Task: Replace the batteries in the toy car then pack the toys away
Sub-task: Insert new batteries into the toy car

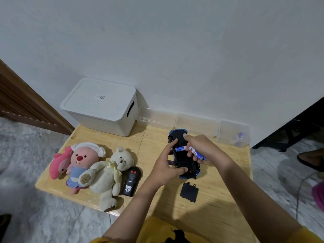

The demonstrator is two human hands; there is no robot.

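Observation:
The blue toy car (182,165) lies upside down on the low wooden table (154,137), its battery bay uncovered. My left hand (166,163) grips the car's left side, thumb on its near end. My right hand (201,148) holds blue batteries (197,153) in its curled fingers, index finger on the car's far end. Another blue battery (180,148) lies in the bay. The black battery cover (189,192) lies on the table just in front of the car.
A white lidded storage box (100,106) stands at the back left. Clear plastic bins (233,134) line the wall behind the car. A pink plush (58,163), a pink beaver doll (82,162), a cream teddy bear (108,174) and a black remote control (131,181) lie at the left.

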